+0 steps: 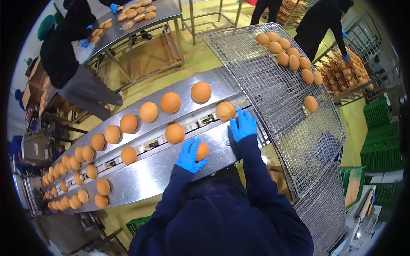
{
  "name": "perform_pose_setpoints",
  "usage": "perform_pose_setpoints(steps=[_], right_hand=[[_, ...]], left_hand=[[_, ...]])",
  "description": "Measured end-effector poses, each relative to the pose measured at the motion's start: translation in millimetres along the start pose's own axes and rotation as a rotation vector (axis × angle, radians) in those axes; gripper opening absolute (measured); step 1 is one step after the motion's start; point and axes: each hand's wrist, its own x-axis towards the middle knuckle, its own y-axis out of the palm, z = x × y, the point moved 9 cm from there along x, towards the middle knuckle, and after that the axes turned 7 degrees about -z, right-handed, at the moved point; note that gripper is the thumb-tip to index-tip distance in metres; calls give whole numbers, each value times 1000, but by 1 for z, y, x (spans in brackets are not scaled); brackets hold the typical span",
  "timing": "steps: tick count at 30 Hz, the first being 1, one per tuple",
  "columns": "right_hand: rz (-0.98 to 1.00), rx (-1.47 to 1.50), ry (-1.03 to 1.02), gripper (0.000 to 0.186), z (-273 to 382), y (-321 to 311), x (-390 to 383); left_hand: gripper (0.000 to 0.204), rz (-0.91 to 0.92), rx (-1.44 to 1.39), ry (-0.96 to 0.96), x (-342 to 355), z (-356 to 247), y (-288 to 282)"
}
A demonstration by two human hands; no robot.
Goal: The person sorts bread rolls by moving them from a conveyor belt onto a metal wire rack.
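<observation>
My left hand point(190, 157), in a blue glove, curls its fingers and thumb about a round brown bun point(203, 151) on the near steel ledge of the conveyor. In the same kind of glove, my right hand point(244, 125) has its fingers stretched out and apart. Its fingertips are beside another bun point(225, 111) at the right end of the conveyor channel point(193, 126); whether they touch it I cannot tell. One more bun point(174, 133) sits in the channel left of these. A row of buns, with this bun point(201, 92) at its right end, lines the far ledge.
Wire racks point(273, 85) adjoin the conveyor on the right, with several buns point(294, 62) on top. Buns also stand on the near ledge point(149, 177) at far left. Co-workers work at a steel table point(160, 13) and a bun rack point(341, 79). Green crates point(381, 143) are stacked right.
</observation>
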Motion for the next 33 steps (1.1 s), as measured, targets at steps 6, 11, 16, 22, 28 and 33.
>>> perform_pose_setpoints(steps=[6,11,16,22,28,33], right_hand=[[105,806,218,23,-46,-49,-59],[-144,669,264,21,-122,-106,-57],[-473,96,62,48,-217,-149,22],[-363,-215,414,89,-365,-136,91],[80,-158,28,99,-334,-95,175],[299,-272,-122,102,-346,-102,245]], left_hand=[[66,54,-162,175,69,-65,60],[67,-44,-138,237,152,-89,106],[59,53,140,155,169,-42,168],[60,2,-46,82,173,-51,147],[89,-94,63,196,343,-197,190],[107,191,210,-197,454,-227,317]])
